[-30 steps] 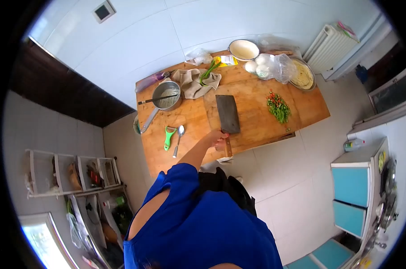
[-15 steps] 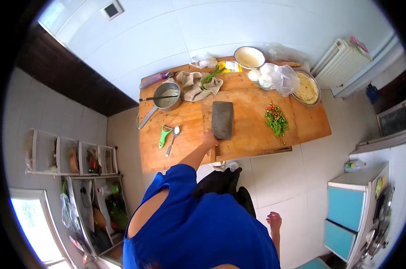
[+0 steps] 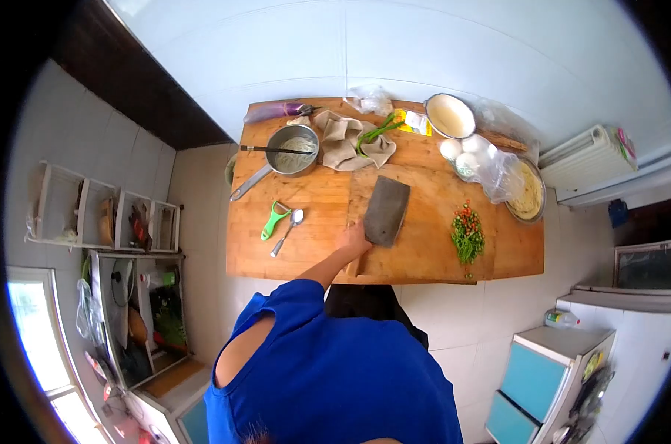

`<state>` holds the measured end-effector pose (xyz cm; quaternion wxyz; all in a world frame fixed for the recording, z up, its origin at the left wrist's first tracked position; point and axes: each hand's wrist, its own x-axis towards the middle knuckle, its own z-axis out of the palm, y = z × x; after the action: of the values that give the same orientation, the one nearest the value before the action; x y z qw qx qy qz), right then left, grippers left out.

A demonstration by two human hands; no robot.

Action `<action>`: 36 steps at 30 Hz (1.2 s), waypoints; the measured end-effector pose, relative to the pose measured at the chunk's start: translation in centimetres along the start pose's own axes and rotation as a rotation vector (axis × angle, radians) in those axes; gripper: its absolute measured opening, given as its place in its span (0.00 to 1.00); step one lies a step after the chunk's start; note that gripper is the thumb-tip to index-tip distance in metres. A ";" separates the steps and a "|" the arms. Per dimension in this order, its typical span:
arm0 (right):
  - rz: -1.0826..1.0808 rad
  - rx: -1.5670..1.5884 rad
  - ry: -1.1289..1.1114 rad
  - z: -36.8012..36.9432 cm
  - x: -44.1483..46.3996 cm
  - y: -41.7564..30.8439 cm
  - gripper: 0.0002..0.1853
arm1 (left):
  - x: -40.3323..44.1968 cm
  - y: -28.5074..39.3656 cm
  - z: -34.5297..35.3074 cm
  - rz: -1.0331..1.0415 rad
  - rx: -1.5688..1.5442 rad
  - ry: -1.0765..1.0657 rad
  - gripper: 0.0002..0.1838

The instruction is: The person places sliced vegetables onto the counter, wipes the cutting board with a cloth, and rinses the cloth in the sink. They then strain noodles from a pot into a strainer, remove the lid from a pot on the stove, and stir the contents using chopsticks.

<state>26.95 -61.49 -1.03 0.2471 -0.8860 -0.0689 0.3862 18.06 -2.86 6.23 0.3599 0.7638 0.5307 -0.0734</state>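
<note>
My left hand (image 3: pixel 355 237) reaches over the table's near side, its fingers closed at the lower left corner of a cleaver (image 3: pixel 387 211). The cleaver's broad dark grey blade lies over a wooden cutting board (image 3: pixel 431 255), tilted to the right at its far end. Part of the cleaver's handle is hidden by my hand. Right of the blade is a pile of chopped green and red chili peppers (image 3: pixel 467 235) on the board. A green peeler (image 3: pixel 274 220) and a metal spoon (image 3: pixel 287 231) lie left of my hand. My right hand is out of the picture.
Along the back of the wooden table (image 3: pixel 298 259) are a saucepan (image 3: pixel 291 152), an eggplant (image 3: pixel 276 112), a cloth (image 3: pixel 339 140), green stalks (image 3: pixel 380 133), an enamel bowl (image 3: pixel 450 116), bagged white eggs (image 3: pixel 468 155) and a pan of yellowish food (image 3: pixel 528 194). A radiator (image 3: pixel 576 155) stands right.
The cleaver has turned, its far end swinging right, with my left hand still at its near corner. My right hand, earlier low on the right, has left view. The camera view has shifted.
</note>
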 end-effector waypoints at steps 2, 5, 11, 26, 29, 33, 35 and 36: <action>-0.037 0.090 -0.013 -2.5 1.2 -4.7 0.09 | 1.5 -0.4 0.4 0.028 -0.016 -0.004 0.32; -0.078 0.305 -0.033 -5.2 2.7 -13.3 0.09 | 2.2 0.7 -1.3 0.058 -0.006 -0.049 0.29; -0.069 0.324 -0.007 -5.7 5.2 -23.1 0.10 | 3.3 0.1 -1.7 0.033 0.021 -0.036 0.19; -0.074 -0.220 0.058 -4.8 4.6 -7.4 0.09 | 6.4 -11.2 -11.5 -0.279 0.147 1.129 0.15; -0.045 -0.086 0.044 -3.5 5.8 -6.7 0.09 | 5.2 -15.0 -15.1 -0.395 0.327 1.033 0.15; 0.050 0.155 0.008 -2.8 5.4 -5.9 0.09 | 4.5 -15.8 -16.9 -0.518 0.278 0.559 0.16; -0.056 0.039 0.006 -4.2 4.1 -12.0 0.09 | 4.3 -14.9 -17.1 -0.542 0.263 0.497 0.16; -0.164 -0.080 0.001 -4.8 3.2 -16.2 0.09 | 4.2 -14.5 -17.0 -0.570 0.247 0.438 0.16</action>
<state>33.70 -48.25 7.60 0.2425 -0.8867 -0.1565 0.3611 2.74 13.58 9.69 0.1085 0.6208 0.7734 -0.0689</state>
